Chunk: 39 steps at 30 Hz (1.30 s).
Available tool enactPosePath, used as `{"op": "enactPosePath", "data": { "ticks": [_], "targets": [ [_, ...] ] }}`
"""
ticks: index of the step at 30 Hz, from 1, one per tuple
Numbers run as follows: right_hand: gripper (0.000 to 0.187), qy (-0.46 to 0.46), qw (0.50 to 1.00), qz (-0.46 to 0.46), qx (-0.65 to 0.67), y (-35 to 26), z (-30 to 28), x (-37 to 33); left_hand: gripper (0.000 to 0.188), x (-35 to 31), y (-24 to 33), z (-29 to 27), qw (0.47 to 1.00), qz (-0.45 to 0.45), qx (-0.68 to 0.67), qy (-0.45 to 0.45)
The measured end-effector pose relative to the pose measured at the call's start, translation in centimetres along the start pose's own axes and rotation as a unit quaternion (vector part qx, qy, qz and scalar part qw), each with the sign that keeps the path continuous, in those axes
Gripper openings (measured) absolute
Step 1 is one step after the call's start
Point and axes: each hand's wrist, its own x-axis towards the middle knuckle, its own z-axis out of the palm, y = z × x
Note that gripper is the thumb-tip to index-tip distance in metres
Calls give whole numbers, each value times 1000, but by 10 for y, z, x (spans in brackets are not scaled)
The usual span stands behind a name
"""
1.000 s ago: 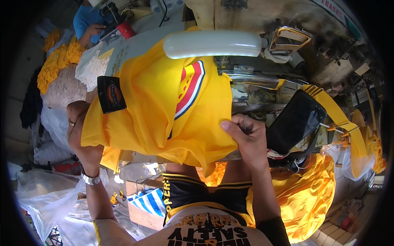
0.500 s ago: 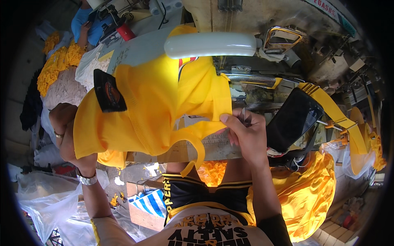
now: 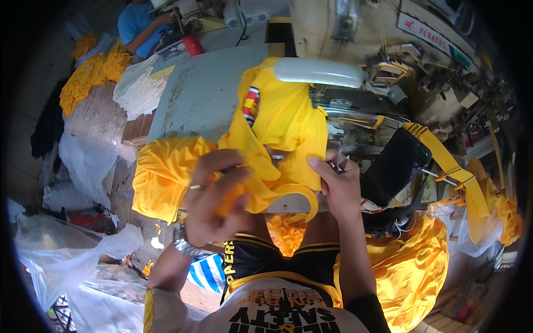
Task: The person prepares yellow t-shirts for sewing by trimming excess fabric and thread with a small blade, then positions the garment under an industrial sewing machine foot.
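Note:
A yellow knit garment (image 3: 288, 111) lies partly under the sewing machine (image 3: 355, 114), a small striped patch (image 3: 251, 105) on it. My right hand (image 3: 340, 177) pinches the garment's edge between thumb and fingers; a small metal tool, its kind unclear, shows among those fingers. My left hand (image 3: 214, 200), smeared by motion, is in front of the bunched yellow cloth (image 3: 166, 172), its fingers curved and apart. From the near edge of the garment a loose yellow strip (image 3: 302, 194) curls down.
A white tube lamp (image 3: 319, 73) sits over the machine. Right of my right hand is a dark phone (image 3: 395, 166), beside a yellow band (image 3: 449, 158). More yellow cloth (image 3: 411, 266) hangs at lower right. Another person's arm (image 3: 145, 36) is at the far left.
My left hand has come right and nearer, letting go of the raised garment part, which has dropped onto the table. The dark label is out of sight. My right hand keeps its pinch.

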Motion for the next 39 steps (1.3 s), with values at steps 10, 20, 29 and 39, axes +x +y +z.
{"op": "enactPosePath", "data": {
  "ticks": [10, 20, 29, 39],
  "targets": [
    [9, -17, 999, -26, 10, 2, 5, -8, 26, 95, -82, 38, 997, -56, -3, -58],
    [27, -63, 992, 8, 109, -11, 10, -26, 56, 29, -19, 107, 990, 70, 113, 53],
    [30, -19, 996, -69, 50, -35, 13, -5, 32, 65, -37, 86, 974, 141, 163, 74],
    [25, -4, 991, -126, -53, -7, 8, -10, 20, 40, -17, 72, 961, 150, 232, -33]
  ]
}}
